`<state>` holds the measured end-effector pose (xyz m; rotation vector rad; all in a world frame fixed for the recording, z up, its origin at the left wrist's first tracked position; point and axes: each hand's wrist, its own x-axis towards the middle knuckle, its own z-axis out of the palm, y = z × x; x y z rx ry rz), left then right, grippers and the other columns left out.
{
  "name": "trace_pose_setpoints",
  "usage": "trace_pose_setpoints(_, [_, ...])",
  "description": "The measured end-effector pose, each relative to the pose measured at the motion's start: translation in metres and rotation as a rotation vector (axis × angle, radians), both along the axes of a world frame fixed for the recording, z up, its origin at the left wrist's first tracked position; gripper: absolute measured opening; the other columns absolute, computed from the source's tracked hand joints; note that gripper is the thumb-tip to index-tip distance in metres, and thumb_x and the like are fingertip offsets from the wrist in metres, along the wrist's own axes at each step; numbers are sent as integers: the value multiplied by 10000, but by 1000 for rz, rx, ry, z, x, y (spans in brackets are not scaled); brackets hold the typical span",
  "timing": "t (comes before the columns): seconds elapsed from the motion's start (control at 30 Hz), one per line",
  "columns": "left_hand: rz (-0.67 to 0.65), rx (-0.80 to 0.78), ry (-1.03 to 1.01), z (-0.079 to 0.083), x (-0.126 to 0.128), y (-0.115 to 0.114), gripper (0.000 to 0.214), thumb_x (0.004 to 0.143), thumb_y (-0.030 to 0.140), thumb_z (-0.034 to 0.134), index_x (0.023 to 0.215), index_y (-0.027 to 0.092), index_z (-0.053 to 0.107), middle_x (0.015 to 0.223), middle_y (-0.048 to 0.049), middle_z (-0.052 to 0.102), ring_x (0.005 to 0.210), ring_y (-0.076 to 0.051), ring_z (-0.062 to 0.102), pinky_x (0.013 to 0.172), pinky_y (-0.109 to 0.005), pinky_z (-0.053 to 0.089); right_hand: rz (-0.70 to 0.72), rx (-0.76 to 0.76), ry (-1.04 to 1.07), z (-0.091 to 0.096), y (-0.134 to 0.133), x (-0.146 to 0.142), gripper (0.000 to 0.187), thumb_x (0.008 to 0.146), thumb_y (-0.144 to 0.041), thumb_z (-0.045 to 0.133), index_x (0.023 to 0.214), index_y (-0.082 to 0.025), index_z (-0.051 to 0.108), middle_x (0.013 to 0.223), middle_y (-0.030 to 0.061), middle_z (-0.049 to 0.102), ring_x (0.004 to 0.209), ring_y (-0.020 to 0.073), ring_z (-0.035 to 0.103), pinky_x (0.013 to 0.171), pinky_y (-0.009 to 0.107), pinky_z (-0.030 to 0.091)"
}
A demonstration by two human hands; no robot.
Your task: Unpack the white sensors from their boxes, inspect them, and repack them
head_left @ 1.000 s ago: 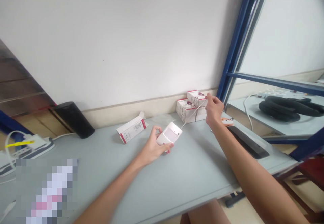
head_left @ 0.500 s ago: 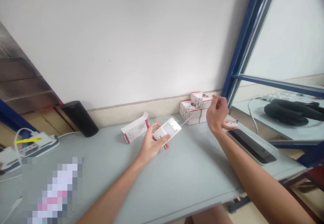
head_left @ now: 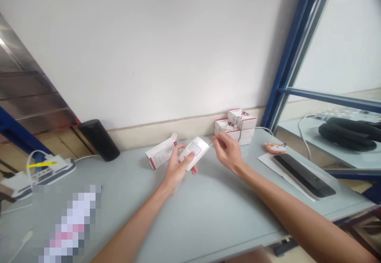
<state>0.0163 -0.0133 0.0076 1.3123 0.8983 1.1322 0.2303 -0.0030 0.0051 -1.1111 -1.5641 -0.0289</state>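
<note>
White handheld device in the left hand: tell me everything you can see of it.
The white rectangular device looks like plastic, with rounded corners and a pale grey panel set in its face. It is tilted, with its upper end toward the right, and gripped by the left hand, whose fingers wrap around it. A thin cord appears to run from its upper end toward the right hand.

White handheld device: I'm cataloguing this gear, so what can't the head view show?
In the head view:
White device: back and lower part hidden by the left hand.
Open white carton: print too small to read.
Stacked boxes: labels too small to read.
Pixelated patch, lower left: blurred out.
Right hand: whether its fingertips pinch the cord is too small to tell.
</note>
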Motion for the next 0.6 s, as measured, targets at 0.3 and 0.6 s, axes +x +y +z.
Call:
trace_pose_setpoints(0.3, [410, 74, -44, 13, -16, 19, 600, 764, 472, 829, 1166, 233, 453, 772, 19, 699, 550, -162, 677, 579, -273, 522, -72, -439, -334, -38, 26, 1, 372, 943, -277, 601, 1305, -250, 686, 1290, 147, 659, 928, 262, 691, 782, 363, 520])
trace_pose_setpoints(0.6, [385, 32, -88, 10, -28, 27, 557, 750, 442, 825, 1108, 213, 465, 765, 14, 674, 482, -131, 602, 482, -241, 434, -38, -230, 3, -19, 29, 19, 199, 983, -318, 521, 1043, -231, 689, 1075, 78, 721, 833, 208, 696, 797, 366, 558])
